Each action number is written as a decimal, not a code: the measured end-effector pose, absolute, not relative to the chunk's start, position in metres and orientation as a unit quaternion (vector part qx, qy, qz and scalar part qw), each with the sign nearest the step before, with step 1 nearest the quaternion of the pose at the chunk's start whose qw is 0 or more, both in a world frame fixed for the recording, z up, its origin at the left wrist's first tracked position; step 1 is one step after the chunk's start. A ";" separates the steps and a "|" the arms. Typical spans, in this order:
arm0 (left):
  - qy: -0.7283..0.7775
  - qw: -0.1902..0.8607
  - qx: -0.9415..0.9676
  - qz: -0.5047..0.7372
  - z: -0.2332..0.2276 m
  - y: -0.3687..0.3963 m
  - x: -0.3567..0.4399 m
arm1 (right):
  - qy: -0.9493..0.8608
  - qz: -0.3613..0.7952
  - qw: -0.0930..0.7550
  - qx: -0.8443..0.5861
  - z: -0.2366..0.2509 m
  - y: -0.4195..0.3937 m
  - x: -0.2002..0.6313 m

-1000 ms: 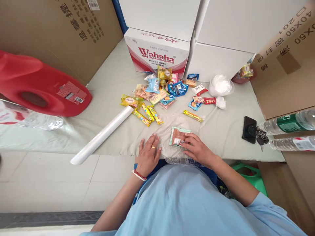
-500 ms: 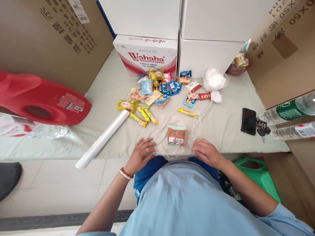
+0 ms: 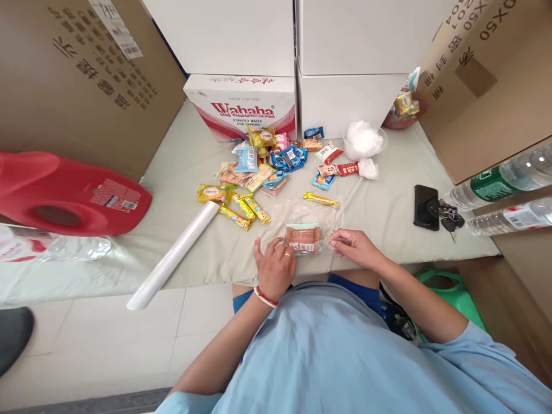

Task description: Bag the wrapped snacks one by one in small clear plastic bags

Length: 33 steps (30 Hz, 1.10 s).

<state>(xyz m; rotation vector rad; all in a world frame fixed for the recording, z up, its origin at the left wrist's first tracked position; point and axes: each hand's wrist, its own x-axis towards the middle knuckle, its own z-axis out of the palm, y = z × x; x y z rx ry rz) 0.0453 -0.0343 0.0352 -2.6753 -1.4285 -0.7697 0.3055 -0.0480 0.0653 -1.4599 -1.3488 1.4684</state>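
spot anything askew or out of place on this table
Yes: the big red plastic jug lies on its side at the table's left edge, and the white plastic-film roll sits diagonally, its near end sticking out past the table's front edge.

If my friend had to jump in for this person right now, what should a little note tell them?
Left hand: lies flat at the left edge of the brown snack packet, fingers on the clear plastic sheet.
Right hand: pinches the right edge of that sheet, beside the packet.
Things: the packet lies flat on the sheet, near the table edge. The roll of clear film lies to the left, the heap of snacks behind.
Done: one packet is placed on the sheet.
Left: the sheet is still spread open, not folded over the packet; the other snacks lie loose.
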 end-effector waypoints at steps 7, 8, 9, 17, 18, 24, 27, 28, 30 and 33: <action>-0.550 -0.161 -0.788 -0.225 0.039 0.000 -0.016 | -0.460 0.591 0.332 -0.573 0.057 -0.045 0.325; -0.564 -0.221 -0.759 -0.238 0.040 0.006 -0.021 | -0.451 0.600 0.336 -0.569 0.055 -0.042 0.325; -0.576 -0.281 -0.725 -0.252 0.040 0.013 -0.024 | -0.443 0.608 0.340 -0.565 0.053 -0.040 0.325; -0.700 -0.287 -0.583 -0.298 0.026 0.055 -0.013 | -0.557 0.378 0.184 -0.716 0.044 -0.022 0.333; -0.704 -0.234 -0.590 -0.320 0.027 0.053 -0.012 | -0.588 0.307 0.145 -0.734 0.049 -0.021 0.335; -0.559 -0.048 -0.723 -0.402 0.050 0.005 0.007 | -0.739 0.120 0.121 -0.652 0.083 0.018 0.318; -0.446 -0.106 -0.839 -0.292 0.047 -0.009 0.030 | -0.803 0.124 0.086 -0.577 0.079 0.053 0.287; -0.438 -0.113 -0.854 -0.256 0.044 -0.009 0.038 | -0.807 0.124 0.064 -0.574 0.075 0.064 0.276; -0.445 -0.114 -0.865 -0.203 0.038 -0.006 0.049 | -0.795 0.133 0.014 -0.592 0.066 0.084 0.261; -0.451 -0.108 -0.869 -0.173 0.031 -0.001 0.054 | -0.768 0.169 -0.040 -0.616 0.060 0.107 0.254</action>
